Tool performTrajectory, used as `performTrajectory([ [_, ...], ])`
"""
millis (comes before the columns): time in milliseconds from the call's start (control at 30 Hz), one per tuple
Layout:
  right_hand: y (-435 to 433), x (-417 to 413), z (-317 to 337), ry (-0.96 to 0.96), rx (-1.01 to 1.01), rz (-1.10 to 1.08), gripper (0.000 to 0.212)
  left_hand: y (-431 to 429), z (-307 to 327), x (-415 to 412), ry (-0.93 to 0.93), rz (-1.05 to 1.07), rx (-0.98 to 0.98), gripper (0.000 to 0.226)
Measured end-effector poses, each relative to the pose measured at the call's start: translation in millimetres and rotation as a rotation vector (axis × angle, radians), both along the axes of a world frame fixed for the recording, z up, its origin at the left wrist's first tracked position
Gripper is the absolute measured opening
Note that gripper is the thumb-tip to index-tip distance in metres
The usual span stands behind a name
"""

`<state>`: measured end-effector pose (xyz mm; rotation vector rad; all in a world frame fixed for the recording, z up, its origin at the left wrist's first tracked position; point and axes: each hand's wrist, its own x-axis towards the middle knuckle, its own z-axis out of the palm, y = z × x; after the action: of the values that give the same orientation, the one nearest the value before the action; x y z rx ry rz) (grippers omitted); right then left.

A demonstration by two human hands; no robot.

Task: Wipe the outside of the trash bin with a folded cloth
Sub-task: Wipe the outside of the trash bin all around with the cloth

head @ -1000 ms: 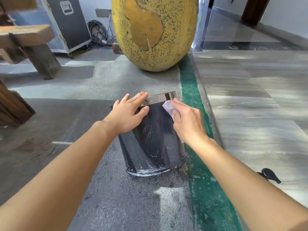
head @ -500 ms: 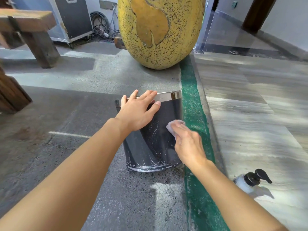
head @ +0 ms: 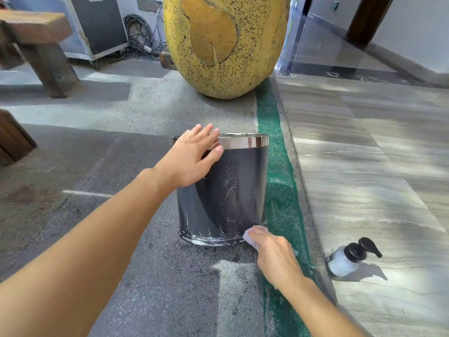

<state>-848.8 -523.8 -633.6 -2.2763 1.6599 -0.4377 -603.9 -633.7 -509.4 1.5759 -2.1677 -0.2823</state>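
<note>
Cloth [head: 250, 235] in right grip [head: 274, 259], now lower

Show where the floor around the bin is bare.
Bare: the grey floor left of the bin, toward the wooden bench; the patch in front of it; the pale tiles right of the green strip, beyond the bottle. Crowded: the bin's right base, where the right hand presses the cloth.

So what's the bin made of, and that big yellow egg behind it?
The bin looks like painted metal or glossy plastic: dark, smooth, streaked white. The band round its top mirrors light, so probably polished metal. The yellow egg looks hard, maybe painted stone or fibreglass: speckled, with a flaked patch.
</note>
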Motion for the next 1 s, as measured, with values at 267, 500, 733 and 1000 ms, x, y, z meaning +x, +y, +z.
performTrajectory([
  [267, -14.2, 6.3, 49.3, -0.201, -0.08, -0.099, 0.037, 4.2, -8.5, 1.4, -0.146, 0.018, -0.07, 0.059],
  [500, -70.4, 42.3, 120.8, -0.299, -0.518, -0.087, 0.037, 15.1, -11.2, -8.9, -0.112, 0.097, -0.082, 0.058],
  [733, -92.6, 50.5, 107.0, -0.151, -0.505, 0.011, 0.033, 23.8, -7.8, -24.5, -0.039, 0.118, -0.032, 0.058],
  [1000, -66.5, 18.0, 38.3, -0.027, -0.243, 0.022, 0.048, 12.5, 0.0, -25.3, -0.017, 0.207, 0.047, 0.058],
])
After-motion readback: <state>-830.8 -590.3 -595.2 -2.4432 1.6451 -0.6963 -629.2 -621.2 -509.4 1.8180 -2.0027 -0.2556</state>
